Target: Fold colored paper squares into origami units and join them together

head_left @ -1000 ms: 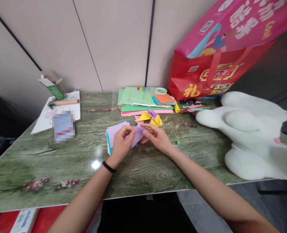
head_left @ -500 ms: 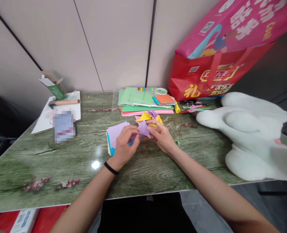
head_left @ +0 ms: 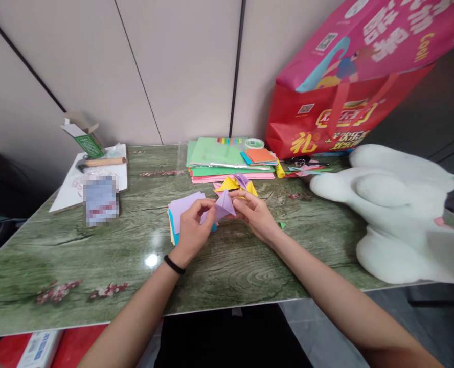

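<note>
So since the first frame the purple paper (head_left: pixel 225 203) has come up from lying lower between the fingers, and now a pointy triangular flap stands up facing the camera. The left hand (head_left: pixel 197 225) has shifted only a little, and the right hand (head_left: pixel 253 213) is pretty much where it was.

Left hand's got the paper pinched between thumb and fingers on its left side, right hand's pinching the right side, fingertips near the point. Can't really tell how the lower fingers sit. The paper's held over the table (head_left: pixel 250 271), right in front of some yellow, purple and pink folded pieces (head_left: pixel 227 184).

Just left of it, partly behind the left hand, there's a stack (head_left: pixel 184 208) of sheets, purple on top with blue and cream edges poking out. Behind the folded pieces is a bigger pile (head_left: pixel 219 153), mostly green with pink at the bottom, with small orange and blue squares (head_left: pixel 259 156) and a tape roll (head_left: pixel 254 143) on it. Yellow tube (head_left: pixel 279 169) is right beside that pile. There's also a tiny green scrap (head_left: pixel 282 225) near the right wrist, and a big white plush (head_left: pixel 391 209) over on the right.
</note>
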A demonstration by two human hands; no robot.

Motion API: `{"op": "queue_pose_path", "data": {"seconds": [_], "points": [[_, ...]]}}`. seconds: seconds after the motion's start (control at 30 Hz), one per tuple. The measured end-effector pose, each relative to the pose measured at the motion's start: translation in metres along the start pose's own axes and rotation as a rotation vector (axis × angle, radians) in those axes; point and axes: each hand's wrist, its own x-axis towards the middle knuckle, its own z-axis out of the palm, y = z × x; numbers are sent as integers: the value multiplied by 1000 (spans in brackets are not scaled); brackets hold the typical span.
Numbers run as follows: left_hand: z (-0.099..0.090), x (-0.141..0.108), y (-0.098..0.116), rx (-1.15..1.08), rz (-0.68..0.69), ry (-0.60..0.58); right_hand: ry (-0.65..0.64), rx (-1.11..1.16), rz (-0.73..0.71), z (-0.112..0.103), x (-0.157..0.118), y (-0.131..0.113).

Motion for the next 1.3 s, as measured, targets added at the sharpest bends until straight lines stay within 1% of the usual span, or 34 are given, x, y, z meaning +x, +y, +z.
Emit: {"op": "queue_pose_path", "data": {"seconds": [0.03, 0.1, 0.2, 0.3, 0.4, 0.47, 0.57, 0.67, 0.8, 0.9, 0.97, 1.1, 1.23, 1.3], "points": [[0, 1, -1, -37, -34, 14, -17, 15, -4, 0, 0, 0], [0, 2, -1, -66, -54, 32, -60, 31, -8, 0, -1, 0], [-1, 3, 0, -28, -59, 39, -96, 6, 2, 1, -1, 2], [0, 5, -1, -34, -77, 51, -96, -35, -2, 1, -1, 5], [0, 5, -2, -97, -108, 30, -100, -72, -18, 2, -1, 6], [0, 6, -3, -123, -143, 14, -104, -67, -18, 2, -1, 5], [0, 5, -2, -132, -175, 36, -103, -44, -6, 2, -1, 5], [1, 4, 0, -162, -231, 45, -121, -25, 30, 1, -1, 6], [1, 3, 2, -206, -304, 29, -134, 48, 111, 0, -1, 8], [1, 3, 3, -226, -351, 9, -141, 70, 131, 0, -1, 9], [1, 3, 4, -217, -348, 7, -148, 65, 123, 0, -1, 9], [-1, 4, 3, -142, -278, 9, -134, 27, 87, 0, -1, 9], [-2, 5, -1, -61, -207, 30, -125, -108, 25, 1, -2, 7], [-2, 6, -2, -68, -201, 33, -124, -184, -10, 2, -3, 6]]}}
